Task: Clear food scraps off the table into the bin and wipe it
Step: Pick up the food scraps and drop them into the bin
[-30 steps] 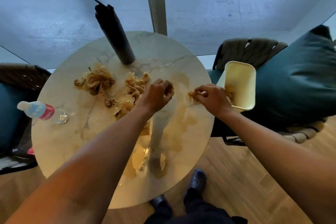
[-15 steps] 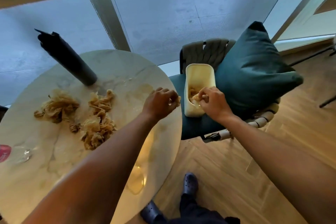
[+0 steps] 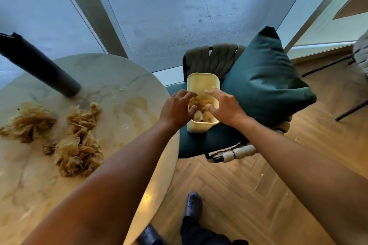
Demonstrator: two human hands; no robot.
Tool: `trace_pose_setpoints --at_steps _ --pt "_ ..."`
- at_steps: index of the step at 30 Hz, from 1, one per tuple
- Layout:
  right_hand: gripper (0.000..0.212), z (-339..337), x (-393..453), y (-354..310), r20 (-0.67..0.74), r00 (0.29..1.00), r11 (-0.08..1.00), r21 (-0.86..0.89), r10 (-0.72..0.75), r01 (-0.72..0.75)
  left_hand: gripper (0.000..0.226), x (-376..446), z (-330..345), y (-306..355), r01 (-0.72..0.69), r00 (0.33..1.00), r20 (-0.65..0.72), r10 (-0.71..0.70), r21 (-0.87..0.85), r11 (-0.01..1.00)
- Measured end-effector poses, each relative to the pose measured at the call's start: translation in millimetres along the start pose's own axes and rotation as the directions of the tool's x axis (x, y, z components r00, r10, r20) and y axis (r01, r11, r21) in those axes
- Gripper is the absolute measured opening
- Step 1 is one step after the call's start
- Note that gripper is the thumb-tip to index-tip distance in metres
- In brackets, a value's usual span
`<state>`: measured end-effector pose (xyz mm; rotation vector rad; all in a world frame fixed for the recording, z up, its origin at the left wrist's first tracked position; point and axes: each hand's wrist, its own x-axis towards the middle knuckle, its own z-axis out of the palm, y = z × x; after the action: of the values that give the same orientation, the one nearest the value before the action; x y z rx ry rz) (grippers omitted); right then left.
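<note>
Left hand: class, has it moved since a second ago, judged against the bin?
Yes. The left hand went from the table rightward to the bin, fingers now spread over its opening.

Left of my hands, the round marble table (image 3: 123, 77) bears crumpled brown scraps (image 3: 77, 145), a dark cylinder (image 3: 39, 65) and wet stains. Under my hands, the chair seat (image 3: 199, 143) carries the cream bin (image 3: 201, 83) and a teal cushion (image 3: 264, 77).

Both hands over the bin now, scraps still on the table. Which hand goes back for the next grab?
Left, probably. The left hand is on the bin's table side, nearer the scraps on the table. The right hand is on the far side.
</note>
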<state>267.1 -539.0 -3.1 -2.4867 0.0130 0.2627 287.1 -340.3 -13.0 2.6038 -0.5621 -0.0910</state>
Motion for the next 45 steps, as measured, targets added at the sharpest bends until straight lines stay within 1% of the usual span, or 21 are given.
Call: trace_pose_setpoints --at_steps 4,8,15,21,27,35,45 --pt "0.054 3.2 0.0 -2.0 0.062 0.998 0.998 -0.056 -0.027 0.031 0.030 -5.5 -0.4 -5.9 0.017 0.999 -0.029 -0.017 0.025 1.000" --pt "0.050 6.8 -0.4 -12.2 0.074 0.995 0.995 -0.071 -0.066 0.071 0.026 -15.7 -5.9 -12.4 0.042 0.997 -0.063 -0.040 0.035 0.998" --pt "0.039 18.3 -5.9 -37.6 0.076 0.988 0.988 -0.069 -0.135 0.141 0.024 -43.4 -20.1 -24.3 0.122 0.988 -0.102 -0.115 0.070 0.990" --pt "0.036 35.2 -15.5 -63.7 0.135 0.974 0.977 -0.088 -0.182 0.195 0.022 -79.3 -37.8 -40.1 0.189 0.976 -0.127 -0.179 0.068 0.980" --pt "0.036 57.1 -26.8 -99.4 0.159 0.955 0.958 -0.105 -0.250 0.268 0.021 -123.2 -59.9 -71.3 0.261 0.959 -0.141 -0.246 0.103 0.960" --pt "0.036 95.3 -48.4 -156.4 0.185 0.925 0.936 -0.060 -0.332 0.348 0.021 -191.1 -88.2 -115.6 0.341 0.931 -0.176 -0.320 0.106 0.934" --pt "0.036 135.4 -66.7 -207.5 0.237 0.903 0.919 -0.078 -0.359 0.386 0.021 -250.8 -114.6 -155.2 0.430 0.895 -0.183 -0.407 0.102 0.897"
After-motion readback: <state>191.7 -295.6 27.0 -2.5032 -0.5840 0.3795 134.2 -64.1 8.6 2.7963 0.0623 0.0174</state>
